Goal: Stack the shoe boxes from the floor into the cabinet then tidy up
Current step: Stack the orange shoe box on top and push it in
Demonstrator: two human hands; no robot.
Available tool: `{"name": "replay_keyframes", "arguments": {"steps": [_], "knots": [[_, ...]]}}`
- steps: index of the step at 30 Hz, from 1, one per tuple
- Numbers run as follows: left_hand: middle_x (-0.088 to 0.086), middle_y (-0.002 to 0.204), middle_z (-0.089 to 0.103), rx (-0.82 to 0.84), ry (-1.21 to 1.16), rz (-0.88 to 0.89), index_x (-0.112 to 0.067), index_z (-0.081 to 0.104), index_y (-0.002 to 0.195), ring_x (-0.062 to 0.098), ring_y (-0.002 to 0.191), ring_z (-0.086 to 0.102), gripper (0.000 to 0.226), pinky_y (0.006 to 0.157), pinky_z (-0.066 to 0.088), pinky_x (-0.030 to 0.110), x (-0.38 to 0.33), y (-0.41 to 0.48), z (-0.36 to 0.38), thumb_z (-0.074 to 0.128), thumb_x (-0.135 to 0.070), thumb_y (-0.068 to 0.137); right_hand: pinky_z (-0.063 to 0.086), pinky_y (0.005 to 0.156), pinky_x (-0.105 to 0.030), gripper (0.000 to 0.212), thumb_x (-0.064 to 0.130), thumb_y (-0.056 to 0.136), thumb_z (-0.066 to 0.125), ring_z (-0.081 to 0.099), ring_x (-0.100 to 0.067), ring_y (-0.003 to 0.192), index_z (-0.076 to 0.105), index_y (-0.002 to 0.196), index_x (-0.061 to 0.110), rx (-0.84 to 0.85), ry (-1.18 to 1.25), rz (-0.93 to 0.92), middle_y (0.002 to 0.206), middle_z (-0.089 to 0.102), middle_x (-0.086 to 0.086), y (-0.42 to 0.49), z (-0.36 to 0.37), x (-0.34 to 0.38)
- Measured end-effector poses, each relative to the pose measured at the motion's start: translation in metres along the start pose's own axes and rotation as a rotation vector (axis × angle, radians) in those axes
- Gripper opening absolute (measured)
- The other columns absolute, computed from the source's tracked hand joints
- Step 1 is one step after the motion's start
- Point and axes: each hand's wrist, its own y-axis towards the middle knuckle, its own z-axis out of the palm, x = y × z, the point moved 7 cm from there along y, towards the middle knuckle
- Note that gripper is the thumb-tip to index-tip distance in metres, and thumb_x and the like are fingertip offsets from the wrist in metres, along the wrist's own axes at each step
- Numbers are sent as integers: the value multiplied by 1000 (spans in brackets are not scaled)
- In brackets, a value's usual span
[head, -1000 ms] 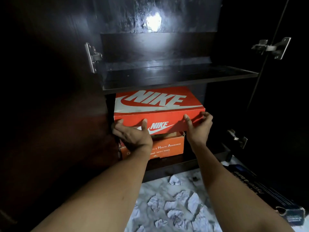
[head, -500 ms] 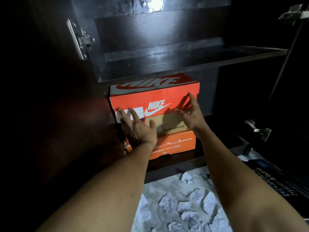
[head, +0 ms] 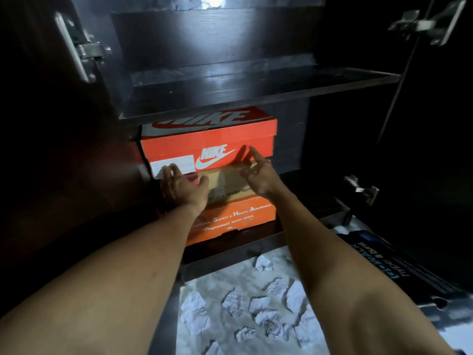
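An orange Nike shoe box (head: 212, 139) sits on top of a stack in the dark cabinet's lower compartment, under the shelf (head: 256, 94). Below it lie a brown box (head: 230, 185) and an orange safety-shoe box (head: 235, 219). My left hand (head: 183, 187) has straight fingers touching the Nike box's front by its white label. Fingers spread, my right hand (head: 257, 172) is at the Nike box's lower right front edge and holds nothing.
Several crumpled white paper balls (head: 258, 303) lie on the marble floor in front of the cabinet. A dark blue shoe box (head: 399, 272) lies on the floor at the right. Open cabinet doors with metal hinges (head: 87, 49) stand on both sides.
The Nike box has been pushed deeper onto the stack and released. Both hands went from gripping its front corners to flat, straight fingers against its front.
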Motion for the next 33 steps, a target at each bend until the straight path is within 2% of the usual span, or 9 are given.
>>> {"name": "replay_keyframes", "arguments": {"steps": [2, 3, 6, 8, 12, 20, 24, 27, 33], "knots": [[10, 167, 11, 4, -29, 8, -8, 17, 158, 24, 154, 4, 89, 124, 4, 35, -7, -5, 1, 67, -40, 91, 48, 75, -12, 60, 18, 98, 59, 49, -7, 101, 33, 151, 30, -38, -10, 26, 117, 41, 8, -9, -19, -2], [10, 165, 17, 8, -55, 8, -6, 18, 158, 23, 154, 4, 89, 123, 4, 33, -11, -9, 3, 68, -37, 92, 49, 74, -13, 65, 21, 98, 61, 51, -8, 101, 29, 154, 26, -62, -49, 21, 118, 41, 9, -15, -28, 1], [6, 154, 43, 56, -133, -1, -7, 16, 158, 19, 153, 9, 91, 122, 11, 37, -23, -23, 12, 70, -35, 90, 52, 97, -51, 85, 57, 80, 67, 54, -28, 127, 23, 153, 48, -103, -109, 45, 141, 52, 2, -15, -56, -28], [6, 156, 40, 126, -136, 14, -11, 15, 158, 23, 152, 17, 94, 122, 19, 43, -34, -36, 19, 70, -40, 89, 47, 106, -50, 90, 49, 80, 71, 51, -29, 133, 26, 156, 34, -146, -143, 71, 147, 52, -6, -12, -82, -59], [12, 161, 28, 265, -104, 78, -14, 15, 159, 29, 148, 26, 96, 120, 27, 42, -70, -73, 24, 70, -46, 87, 44, 108, -37, 75, 27, 89, 70, 52, -27, 132, 33, 154, 16, -252, -223, 136, 144, 54, -10, -82, -138, -13], [5, 162, 26, 530, -126, 249, -20, 8, 160, 27, 146, 31, 99, 114, 31, 35, -157, -161, -6, 70, -45, 88, 42, 112, -43, 86, 35, 92, 67, 45, -31, 137, 13, 159, 28, -308, -328, 288, 157, 34, -9, -190, -240, 31], [1, 163, 28, 674, -155, 330, -34, 4, 159, 25, 147, 32, 117, 119, 31, 42, -189, -214, -35, 69, -69, 69, 32, 114, -36, 84, 35, 96, 63, 32, -32, 145, 11, 160, 22, -319, -487, 319, 161, 23, -14, -273, -270, 55], [4, 166, 15, 735, -155, 375, -25, -1, 160, 26, 151, 22, 104, 120, 25, 39, -208, -257, -58, 69, -50, 87, 33, 114, -36, 88, 40, 94, 64, 35, -34, 143, 10, 160, 21, -325, -591, 395, 160, 25, -16, -338, -290, 68], [8, 165, 19, 821, -261, 481, -23, 3, 160, 28, 149, 25, 103, 117, 27, 40, -248, -336, -105, 71, -48, 87, 32, 112, -39, 83, 31, 96, 62, 33, -36, 143, 11, 160, 17, -414, -627, 515, 159, 26, -18, -448, -329, 104]]}}
